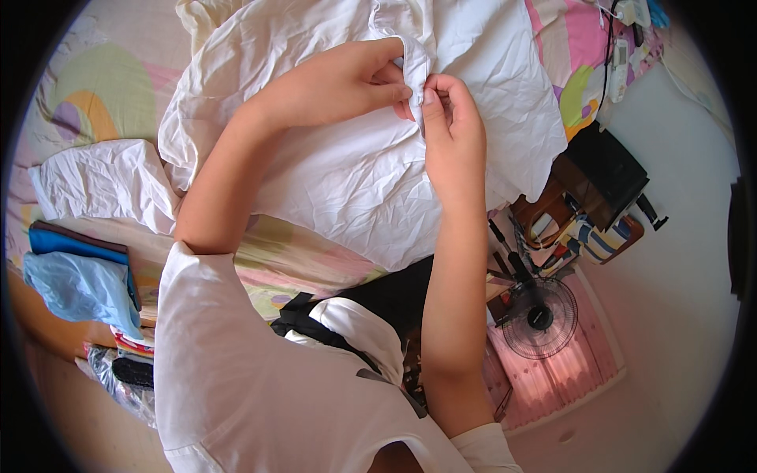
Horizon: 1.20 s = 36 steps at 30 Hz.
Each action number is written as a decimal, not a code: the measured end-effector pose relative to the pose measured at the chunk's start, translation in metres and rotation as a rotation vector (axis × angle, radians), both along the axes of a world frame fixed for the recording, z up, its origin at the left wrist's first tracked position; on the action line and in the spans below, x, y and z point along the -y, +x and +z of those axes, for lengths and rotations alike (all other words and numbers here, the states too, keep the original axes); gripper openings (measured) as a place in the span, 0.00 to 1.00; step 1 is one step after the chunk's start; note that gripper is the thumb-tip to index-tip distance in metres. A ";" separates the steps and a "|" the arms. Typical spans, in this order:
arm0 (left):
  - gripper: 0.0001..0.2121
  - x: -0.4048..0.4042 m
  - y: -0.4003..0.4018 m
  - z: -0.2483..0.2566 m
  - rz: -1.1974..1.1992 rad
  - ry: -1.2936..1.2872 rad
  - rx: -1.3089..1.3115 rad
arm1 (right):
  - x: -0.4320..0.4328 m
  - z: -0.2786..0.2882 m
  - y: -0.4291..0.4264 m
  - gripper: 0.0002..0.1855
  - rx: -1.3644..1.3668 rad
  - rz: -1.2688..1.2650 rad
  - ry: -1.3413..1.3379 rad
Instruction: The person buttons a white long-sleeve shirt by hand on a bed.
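A crumpled white shirt lies spread before me, its sleeve stretched out to the left. My left hand grips a stitched white band of this garment, which may be its button placket or collar. The thumb presses on the band's near side while the other fingers curl behind it. From the right, my right hand pinches the same band's edge between thumb and forefinger. The two hands are close together, with the band raised between them. Any button there is too small to make out.
Under the shirt is a patterned bed sheet. Folded clothes with a light blue cloth sit at left. Rightward are a black box-like object, an electric fan, a pink curtain and a power strip with cables.
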<state>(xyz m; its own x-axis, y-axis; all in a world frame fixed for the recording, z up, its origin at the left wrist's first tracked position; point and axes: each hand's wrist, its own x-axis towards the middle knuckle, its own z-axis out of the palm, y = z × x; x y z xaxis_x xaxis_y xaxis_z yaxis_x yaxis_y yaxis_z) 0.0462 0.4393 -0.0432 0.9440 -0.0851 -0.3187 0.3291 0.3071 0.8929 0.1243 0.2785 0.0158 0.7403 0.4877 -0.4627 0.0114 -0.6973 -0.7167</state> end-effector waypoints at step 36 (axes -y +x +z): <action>0.08 0.001 0.002 0.003 0.049 0.017 -0.033 | -0.004 0.003 -0.009 0.04 0.359 0.105 -0.048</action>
<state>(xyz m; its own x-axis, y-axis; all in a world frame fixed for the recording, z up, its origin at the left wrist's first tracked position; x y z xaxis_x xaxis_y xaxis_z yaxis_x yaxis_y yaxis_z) 0.0480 0.4387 -0.0401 0.9360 -0.0334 -0.3503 0.3431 0.3085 0.8872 0.1154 0.2822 0.0191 0.8064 0.5540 -0.2070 0.3293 -0.7113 -0.6209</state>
